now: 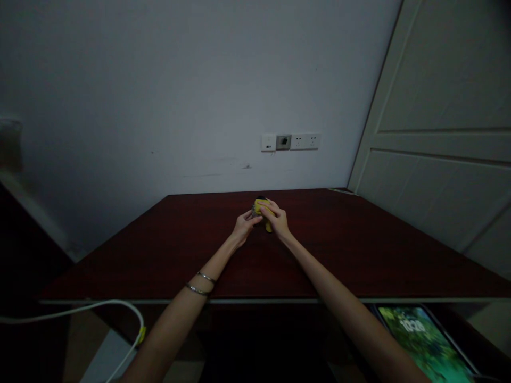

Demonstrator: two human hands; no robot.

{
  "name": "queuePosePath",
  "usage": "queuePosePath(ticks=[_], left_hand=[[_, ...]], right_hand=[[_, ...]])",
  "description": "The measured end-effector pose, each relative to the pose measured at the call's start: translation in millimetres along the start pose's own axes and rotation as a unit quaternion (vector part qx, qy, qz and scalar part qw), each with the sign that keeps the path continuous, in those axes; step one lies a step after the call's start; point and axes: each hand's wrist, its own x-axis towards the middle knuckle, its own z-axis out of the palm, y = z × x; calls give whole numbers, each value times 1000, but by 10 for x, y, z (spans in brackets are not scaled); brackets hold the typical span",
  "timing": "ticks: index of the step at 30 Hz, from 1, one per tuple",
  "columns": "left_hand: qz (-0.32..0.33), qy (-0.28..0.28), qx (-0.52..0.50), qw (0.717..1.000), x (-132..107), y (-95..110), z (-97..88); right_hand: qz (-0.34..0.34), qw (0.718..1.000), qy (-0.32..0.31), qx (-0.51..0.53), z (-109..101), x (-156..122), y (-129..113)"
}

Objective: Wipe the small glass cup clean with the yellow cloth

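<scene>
A small yellow object with a black top is held between my two hands above the far middle of the table. Its exact kind is too small and dark to make out. My right hand wraps round its right side, and a yellow part sticks out below the fingers. At its left end, a greyish, patterned part lies by the fingers of my left hand, which are closed on it. Fingers hide much of the object. Two bangles circle my left forearm.
The dark red table meets a pale wall with sockets. A panelled door stands at the right. Below the front edge are a lit tablet at the right and a white cable at the left.
</scene>
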Motion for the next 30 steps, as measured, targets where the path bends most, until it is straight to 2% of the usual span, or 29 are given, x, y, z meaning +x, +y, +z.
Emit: queuePosePath(ticks=[6,13,16,18,22,24,27,30], left_hand=[[-11,11,26,1000,10,15,-11],[1,-12,66,998,-6,-3,-35],[13,-11,83,996,-10,-8,-35],[12,-3,92,996,-14,-2,-29],[0,22,104,994,-25,29,-11],[-3,37,102,994,-29,45,-4],[-4,50,112,992,-26,44,4],[7,39,135,990,-11,6,-1]], right_hand=[[5,999,39,-17,54,-4,26],[140,983,69,100,24,41,140],[162,978,61,113,-10,59,142],[140,985,41,88,-36,61,109],[24,1000,-18,-5,-61,29,0],[-10,998,-45,-36,-54,8,-37],[-13,998,-41,-43,-40,6,-19],[25,999,-5,-24,-45,38,71]])
